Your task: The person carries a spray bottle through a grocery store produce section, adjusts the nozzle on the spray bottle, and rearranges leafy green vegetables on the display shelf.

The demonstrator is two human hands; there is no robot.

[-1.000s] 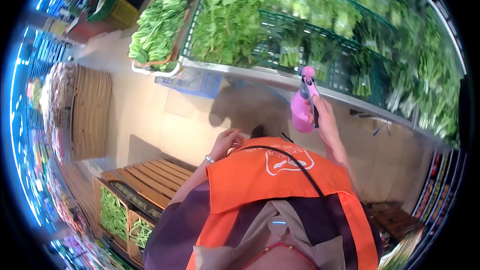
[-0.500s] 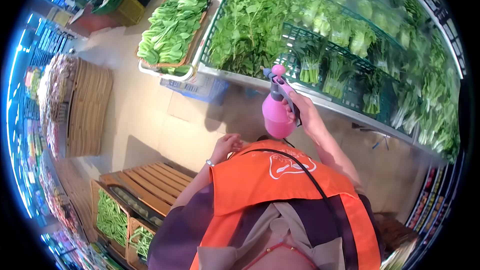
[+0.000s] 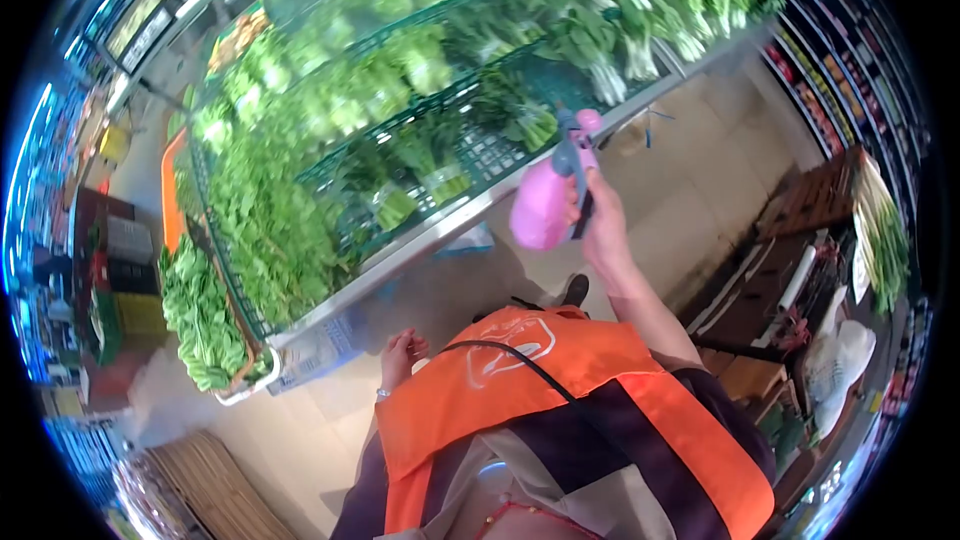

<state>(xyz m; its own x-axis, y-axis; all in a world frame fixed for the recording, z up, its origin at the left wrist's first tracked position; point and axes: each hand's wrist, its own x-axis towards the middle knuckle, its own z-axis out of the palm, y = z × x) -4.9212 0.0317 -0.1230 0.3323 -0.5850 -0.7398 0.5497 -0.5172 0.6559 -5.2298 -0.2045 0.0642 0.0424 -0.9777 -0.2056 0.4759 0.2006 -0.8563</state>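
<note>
My right hand (image 3: pixel 604 218) is wrapped round the grey handle of a pink pump spray bottle (image 3: pixel 540 205). The bottle is tilted, its grey nozzle pointing up toward the vegetable display and its pink pump knob on top. Just beyond the nozzle lie bundled greens with pale stems (image 3: pixel 530 127) in a green plastic crate (image 3: pixel 490 152). Leafy white-stemmed greens (image 3: pixel 600 70) lie to the right of them. Low in front of my apron, my left hand (image 3: pixel 403 352) hangs with loosely bent fingers and nothing visible in it.
The metal front edge (image 3: pixel 430 238) of the display runs diagonally before me. Bushy herbs (image 3: pixel 265 230) and a basket of leafy greens (image 3: pixel 205 315) are at its left end. A blue crate (image 3: pixel 318 352) sits below. Wooden stands (image 3: pixel 765 290) are at right.
My view and body have turned to the right along the display. The spray bottle now points at greens farther right, still in my right hand. My left hand stays low and free.
</note>
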